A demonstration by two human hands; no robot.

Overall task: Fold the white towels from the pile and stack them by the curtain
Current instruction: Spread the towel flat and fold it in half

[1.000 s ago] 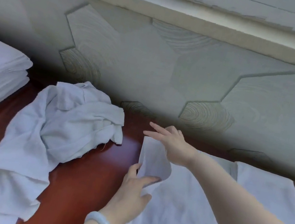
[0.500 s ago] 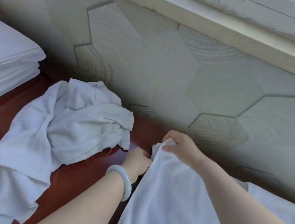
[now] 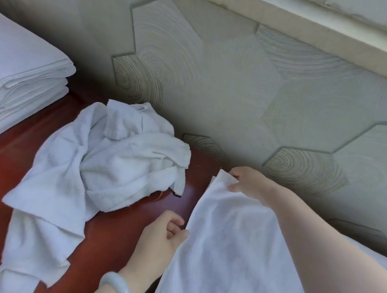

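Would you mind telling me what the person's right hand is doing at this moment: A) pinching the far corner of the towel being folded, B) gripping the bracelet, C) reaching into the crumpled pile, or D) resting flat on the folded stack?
A: the right hand pinches the far corner of the towel, apart from the crumpled pile and the folded stack.

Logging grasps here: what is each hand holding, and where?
One white towel: the right hand pinches its far corner, the left hand its left edge.
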